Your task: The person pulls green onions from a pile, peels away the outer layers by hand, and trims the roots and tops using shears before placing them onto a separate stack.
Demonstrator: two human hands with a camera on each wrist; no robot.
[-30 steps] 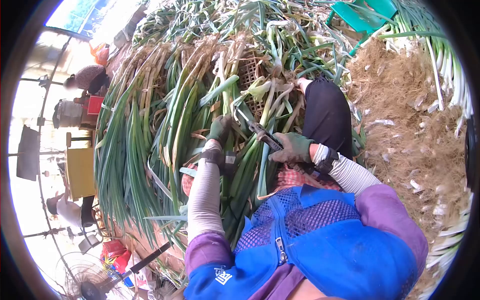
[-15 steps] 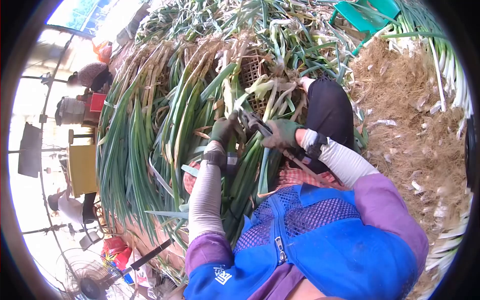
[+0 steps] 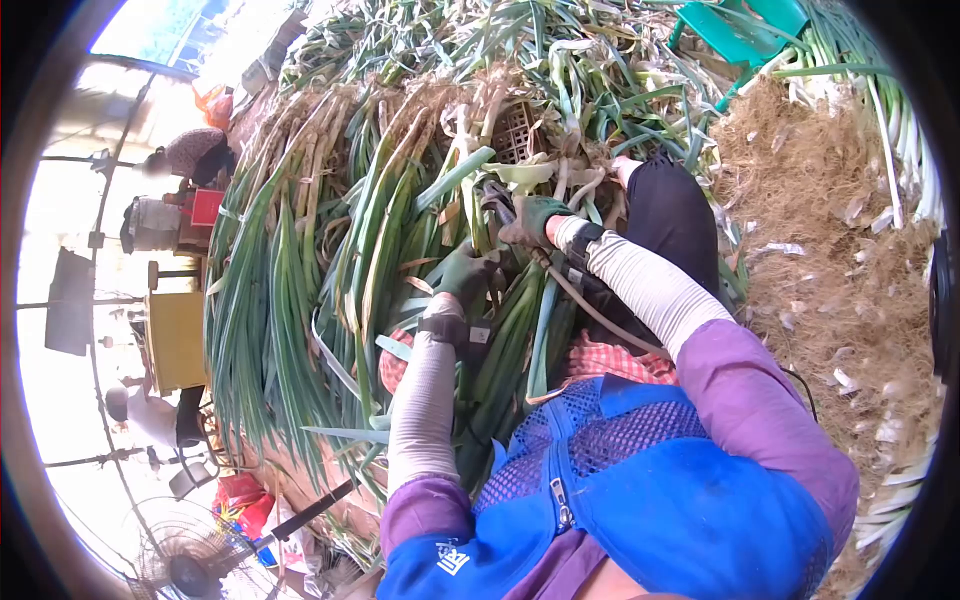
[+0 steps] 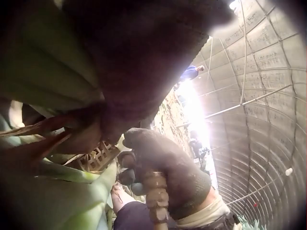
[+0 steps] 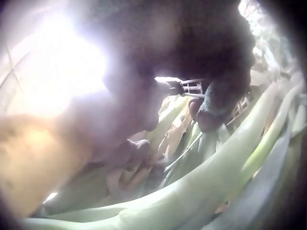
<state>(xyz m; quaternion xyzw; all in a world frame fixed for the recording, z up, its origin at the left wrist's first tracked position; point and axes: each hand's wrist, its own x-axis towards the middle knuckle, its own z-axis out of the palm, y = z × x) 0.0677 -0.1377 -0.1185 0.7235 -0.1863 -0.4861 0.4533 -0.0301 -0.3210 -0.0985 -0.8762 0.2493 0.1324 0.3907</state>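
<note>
My gloved left hand (image 3: 466,275) grips a large green onion (image 3: 481,230) over the heap, its fingers curled round the stalk. My gloved right hand (image 3: 532,220) holds a dark air gun (image 3: 497,200) just above and to the right of the left hand. A hose (image 3: 600,312) trails from the gun toward my lap. In the left wrist view, the right hand (image 4: 168,160) has its fingers wrapped round the handle, with a ribbed fitting (image 4: 157,196) below. Pale onion stalks (image 5: 192,191) cross under the right hand in the right wrist view. Rooty green onions (image 3: 270,240) lie in rows at the left.
A plastic crate (image 3: 515,130) shows among the onions. My bent leg (image 3: 670,220) is beside the right hand. Root waste (image 3: 800,240) covers the ground at right, below a green plastic seat (image 3: 740,35). A fan (image 3: 190,565) stands at lower left; other people are behind it.
My right hand has moved up and left with the air gun, baring more of its hose. The left hand has shifted slightly down and right.
</note>
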